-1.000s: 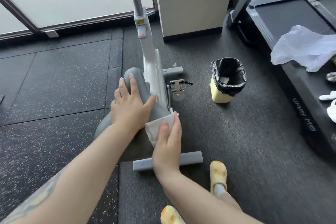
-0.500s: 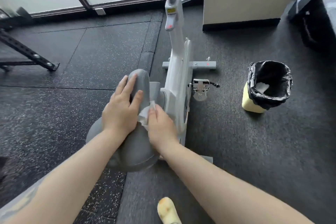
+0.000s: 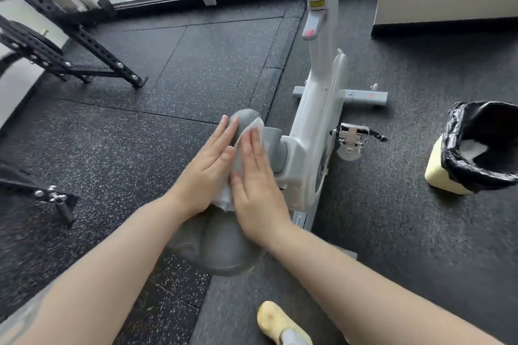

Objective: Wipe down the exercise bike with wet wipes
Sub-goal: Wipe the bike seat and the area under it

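Grey saddle (image 3: pixel 224 246) of the exercise bike (image 3: pixel 316 120) runs lengthwise away from the person, nose far. Right hand (image 3: pixel 256 176) lies flat, fingers straight, pressing the wet wipe (image 3: pixel 224 199) along that axis. Left hand (image 3: pixel 204 173) flat beside it, steadying. Next stroke likely toward the nose.

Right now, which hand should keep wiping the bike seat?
The right hand, probably. Its flat fingers already press the wet wipe onto the grey seat, so it can just slide along. The left hand lies bare on the seat's side, seemingly steadying it.
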The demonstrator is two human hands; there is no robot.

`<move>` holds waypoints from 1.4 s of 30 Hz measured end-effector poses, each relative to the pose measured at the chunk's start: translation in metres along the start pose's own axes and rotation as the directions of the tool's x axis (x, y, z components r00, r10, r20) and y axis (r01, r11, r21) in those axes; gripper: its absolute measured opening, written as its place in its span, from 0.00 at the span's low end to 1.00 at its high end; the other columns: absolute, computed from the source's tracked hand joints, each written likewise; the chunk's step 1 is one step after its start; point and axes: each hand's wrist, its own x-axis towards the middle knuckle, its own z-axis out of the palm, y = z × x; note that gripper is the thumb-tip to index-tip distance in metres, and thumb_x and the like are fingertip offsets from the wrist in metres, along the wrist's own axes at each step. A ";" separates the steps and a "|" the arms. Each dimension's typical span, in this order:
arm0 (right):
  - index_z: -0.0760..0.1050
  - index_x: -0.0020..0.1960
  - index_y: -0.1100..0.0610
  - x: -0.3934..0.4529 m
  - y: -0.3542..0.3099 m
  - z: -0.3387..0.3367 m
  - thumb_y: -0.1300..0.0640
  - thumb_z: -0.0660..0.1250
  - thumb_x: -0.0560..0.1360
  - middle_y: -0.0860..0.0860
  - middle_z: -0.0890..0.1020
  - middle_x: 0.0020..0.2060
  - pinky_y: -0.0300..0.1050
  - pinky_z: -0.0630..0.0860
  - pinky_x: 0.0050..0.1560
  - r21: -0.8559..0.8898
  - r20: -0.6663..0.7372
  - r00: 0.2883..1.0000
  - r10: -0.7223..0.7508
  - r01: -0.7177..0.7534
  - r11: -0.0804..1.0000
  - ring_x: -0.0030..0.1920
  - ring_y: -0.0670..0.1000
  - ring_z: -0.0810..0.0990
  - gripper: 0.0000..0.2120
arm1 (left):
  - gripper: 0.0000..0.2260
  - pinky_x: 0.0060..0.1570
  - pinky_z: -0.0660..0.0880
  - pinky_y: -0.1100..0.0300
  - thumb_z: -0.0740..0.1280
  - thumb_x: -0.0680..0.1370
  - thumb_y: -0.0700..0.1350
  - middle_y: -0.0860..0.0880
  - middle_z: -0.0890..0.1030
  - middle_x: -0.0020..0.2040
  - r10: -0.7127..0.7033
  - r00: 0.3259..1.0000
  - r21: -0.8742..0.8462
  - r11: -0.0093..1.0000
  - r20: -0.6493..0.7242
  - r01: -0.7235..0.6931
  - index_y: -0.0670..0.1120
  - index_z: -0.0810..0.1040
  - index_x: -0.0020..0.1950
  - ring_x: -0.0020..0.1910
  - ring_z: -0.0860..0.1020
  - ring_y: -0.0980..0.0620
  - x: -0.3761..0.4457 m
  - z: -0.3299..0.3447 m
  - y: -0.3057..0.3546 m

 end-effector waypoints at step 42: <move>0.74 0.64 0.56 0.121 0.117 -0.010 0.46 0.45 0.78 0.53 0.75 0.66 0.49 0.61 0.68 -0.423 0.208 0.978 -0.031 0.119 0.898 0.68 0.57 0.69 0.27 | 0.30 0.60 0.64 0.61 0.52 0.75 0.65 0.69 0.50 0.77 0.043 0.988 0.361 0.933 -0.147 0.013 0.64 0.52 0.77 0.72 0.53 0.73 -0.009 0.009 0.003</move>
